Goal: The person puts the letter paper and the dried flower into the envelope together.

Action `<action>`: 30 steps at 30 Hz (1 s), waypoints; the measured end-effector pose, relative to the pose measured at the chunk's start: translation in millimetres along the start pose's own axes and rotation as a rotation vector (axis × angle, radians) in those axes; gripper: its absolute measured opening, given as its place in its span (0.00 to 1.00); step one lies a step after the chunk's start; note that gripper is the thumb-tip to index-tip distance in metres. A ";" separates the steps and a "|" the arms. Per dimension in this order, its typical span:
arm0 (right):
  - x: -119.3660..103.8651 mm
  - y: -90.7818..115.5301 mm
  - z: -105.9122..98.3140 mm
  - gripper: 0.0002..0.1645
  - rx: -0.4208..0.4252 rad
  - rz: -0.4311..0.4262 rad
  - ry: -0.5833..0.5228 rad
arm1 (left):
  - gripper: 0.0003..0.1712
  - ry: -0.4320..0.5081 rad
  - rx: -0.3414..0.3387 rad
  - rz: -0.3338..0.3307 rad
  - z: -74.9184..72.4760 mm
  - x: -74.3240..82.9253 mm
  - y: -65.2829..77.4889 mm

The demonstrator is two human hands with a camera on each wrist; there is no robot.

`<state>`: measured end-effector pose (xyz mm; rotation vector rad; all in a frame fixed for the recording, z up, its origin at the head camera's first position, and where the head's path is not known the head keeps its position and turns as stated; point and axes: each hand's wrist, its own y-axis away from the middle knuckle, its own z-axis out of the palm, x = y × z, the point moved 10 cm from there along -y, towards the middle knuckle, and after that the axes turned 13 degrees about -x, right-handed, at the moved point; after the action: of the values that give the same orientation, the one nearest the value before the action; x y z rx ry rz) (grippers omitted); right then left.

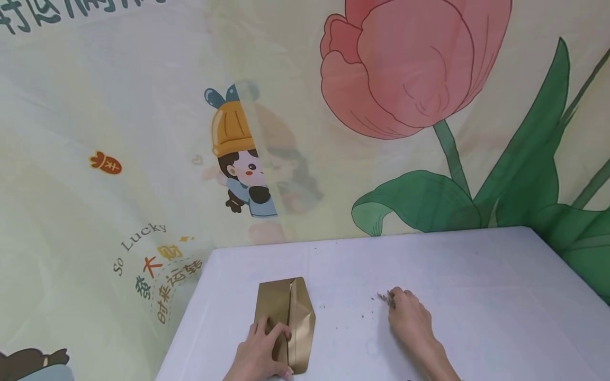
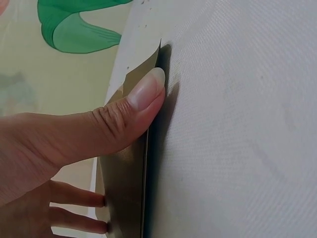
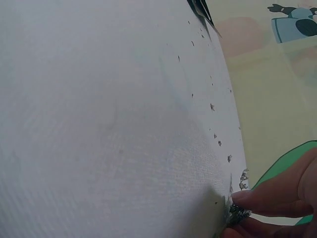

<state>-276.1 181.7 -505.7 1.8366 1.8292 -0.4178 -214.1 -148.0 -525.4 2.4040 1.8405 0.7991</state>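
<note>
A gold paper envelope (image 1: 274, 304), its flap (image 1: 301, 328) unfolded to the right, lies on the white-covered table. My left hand (image 1: 259, 346) rests on it with fingers spread over the body. In the left wrist view the thumb (image 2: 146, 94) lies across the near edge of the envelope (image 2: 126, 183). To the right, my right hand (image 1: 411, 317) pinches a small clump of grey-green dried plant bits (image 1: 388, 299) at the tabletop. The right wrist view shows the clump (image 3: 238, 214) between thumb and fingers, partly hidden by them.
Loose dried crumbs (image 3: 212, 106) are scattered on the table (image 1: 476, 296) between the envelope and the right hand, with a few near the back edge. Behind the table hangs a printed cloth (image 1: 295, 63) with a tulip and cartoon figures.
</note>
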 end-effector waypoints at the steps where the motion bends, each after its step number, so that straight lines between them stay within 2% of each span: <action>1: -1.1 0.0 0.2 0.18 -0.002 -0.001 -0.001 | 0.42 -0.001 0.001 0.001 -0.5 0.0 0.0; 13: -2.4 3.4 5.6 0.19 -0.037 -0.002 -0.059 | 0.39 0.019 -0.018 0.008 2.5 -1.0 0.4; 20: 6.6 -1.2 6.1 0.22 -0.115 0.027 -0.158 | 0.39 0.013 -0.018 0.007 4.5 -1.3 -1.3; 30: 6.0 -6.8 19.4 0.22 -0.217 0.024 -0.381 | 0.41 -0.013 -0.002 0.005 -1.2 1.4 0.0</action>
<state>-279.9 175.8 -525.9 1.5114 1.5269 -0.4998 -214.4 -147.2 -523.8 2.4079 1.8283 0.7840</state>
